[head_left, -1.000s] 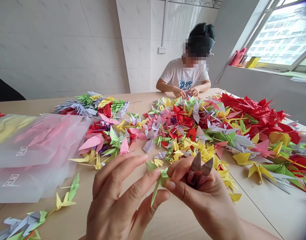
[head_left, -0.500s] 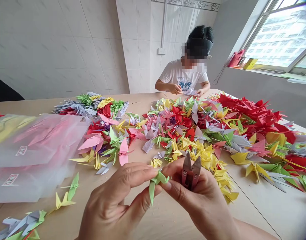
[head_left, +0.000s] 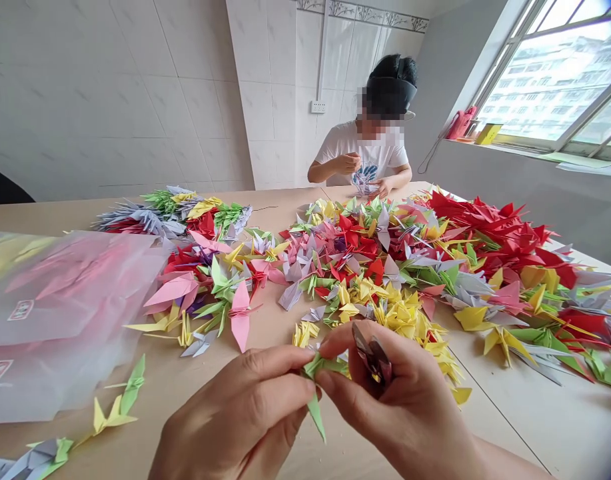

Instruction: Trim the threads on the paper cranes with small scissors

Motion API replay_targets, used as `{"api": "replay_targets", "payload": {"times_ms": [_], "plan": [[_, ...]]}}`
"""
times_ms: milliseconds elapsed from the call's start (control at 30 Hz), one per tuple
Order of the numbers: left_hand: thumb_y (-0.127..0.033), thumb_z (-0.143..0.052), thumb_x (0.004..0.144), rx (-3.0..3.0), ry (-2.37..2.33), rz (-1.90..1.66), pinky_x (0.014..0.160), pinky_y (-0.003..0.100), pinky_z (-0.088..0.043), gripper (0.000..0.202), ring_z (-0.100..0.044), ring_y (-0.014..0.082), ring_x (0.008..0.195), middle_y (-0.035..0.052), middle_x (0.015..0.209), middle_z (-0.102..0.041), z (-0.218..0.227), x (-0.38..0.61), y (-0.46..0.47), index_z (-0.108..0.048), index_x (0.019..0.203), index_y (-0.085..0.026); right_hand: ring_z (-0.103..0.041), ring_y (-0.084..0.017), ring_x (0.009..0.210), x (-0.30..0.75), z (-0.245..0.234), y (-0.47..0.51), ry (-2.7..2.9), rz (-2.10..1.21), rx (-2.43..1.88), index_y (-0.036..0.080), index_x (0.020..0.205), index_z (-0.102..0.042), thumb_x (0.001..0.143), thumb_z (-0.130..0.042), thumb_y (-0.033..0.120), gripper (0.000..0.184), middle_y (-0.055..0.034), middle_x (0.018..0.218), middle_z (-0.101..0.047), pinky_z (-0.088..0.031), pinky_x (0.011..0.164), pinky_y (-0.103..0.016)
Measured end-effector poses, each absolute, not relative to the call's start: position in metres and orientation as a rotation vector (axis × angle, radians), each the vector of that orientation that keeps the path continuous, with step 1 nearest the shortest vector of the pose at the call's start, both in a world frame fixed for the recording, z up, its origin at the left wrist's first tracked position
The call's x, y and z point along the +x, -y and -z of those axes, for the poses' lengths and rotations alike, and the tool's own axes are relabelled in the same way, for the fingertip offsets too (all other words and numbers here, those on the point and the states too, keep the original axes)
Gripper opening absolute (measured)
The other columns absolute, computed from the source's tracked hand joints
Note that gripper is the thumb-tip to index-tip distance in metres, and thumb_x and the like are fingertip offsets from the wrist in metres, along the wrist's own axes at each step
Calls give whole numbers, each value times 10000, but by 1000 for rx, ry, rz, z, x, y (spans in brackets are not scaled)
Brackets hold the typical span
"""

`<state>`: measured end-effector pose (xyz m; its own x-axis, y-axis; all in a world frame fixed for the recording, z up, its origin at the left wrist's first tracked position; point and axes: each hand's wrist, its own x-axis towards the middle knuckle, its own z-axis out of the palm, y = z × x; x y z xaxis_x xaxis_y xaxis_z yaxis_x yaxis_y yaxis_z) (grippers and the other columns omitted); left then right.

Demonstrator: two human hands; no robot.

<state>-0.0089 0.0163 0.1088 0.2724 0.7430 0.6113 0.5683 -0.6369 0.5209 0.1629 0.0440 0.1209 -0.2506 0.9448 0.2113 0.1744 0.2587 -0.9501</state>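
Note:
Between my two hands, low in the middle of the head view, is a light green folded paper crane point(head_left: 315, 410). My left hand point(head_left: 242, 407) pinches it from the left with thumb and fingertips. With thumb and forefinger, my right hand point(head_left: 400, 400) grips its other side. A small pair of nippers point(head_left: 372, 357) is tucked in my right palm, its parted jaws pointing up; the handles are hidden by the hand. Just beyond my fingers lie several yellow paper cranes point(head_left: 305, 333).
A wide heap of coloured paper cranes point(head_left: 335, 250) covers the table's middle and right, with red ones point(head_left: 490, 227) piled high. Translucent plastic bags point(head_left: 60, 327) lie left, beside a crane string point(head_left: 110, 417). Opposite, a person point(head_left: 368, 143) handles something pale. The window point(head_left: 560, 73) is at right.
My right fingers have moved closer over the crane, and its pointed lower end has tilted right. The nippers lean further left. The whole view has shifted slightly; the other person's hand has risen.

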Motion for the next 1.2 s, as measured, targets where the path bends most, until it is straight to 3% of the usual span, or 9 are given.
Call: {"api": "replay_targets", "payload": {"times_ms": [200,467,800,1000,1200], "plan": [[-79,-577,755,2036,-1187,-1460,764,201,-533,261,-667,157,914,-20,1002,-684,-106,-2,-17,-595,895,-299,-315,-90,465,164,-123,-45,1523,-1329,-1102,193,750,-571,725,-644,339,165,22,578,-445,-232,401,-229],[-54,-620,712,2004,-1156,-1295,804,263,-534,325,-659,188,940,-16,1041,-667,-105,-8,-24,-541,904,-304,-297,-88,479,161,-124,-48,1449,-1474,-1083,186,757,-541,726,-621,330,167,32,577,-415,-229,415,-223],[-79,-565,766,1900,-1195,-1362,791,203,-509,309,-648,131,903,-46,974,-672,-110,4,-17,-605,945,-328,-276,-79,464,163,-125,-46,1478,-1483,-1009,184,743,-530,766,-592,314,145,45,555,-383,-218,412,-222],[-51,-591,729,1904,-1133,-1380,769,177,-512,318,-649,117,888,-51,976,-659,-110,2,-22,-607,899,-320,-287,-84,482,163,-124,-46,1463,-1498,-971,179,730,-563,766,-607,310,143,30,579,-414,-223,424,-229],[-40,-656,667,1882,-1074,-1364,744,174,-525,318,-658,126,839,-41,901,-667,-112,0,-28,-630,843,-303,-388,-111,554,166,-122,-48,1452,-1558,-959,167,691,-559,759,-599,286,142,-20,685,-501,-272,474,-247]]}}
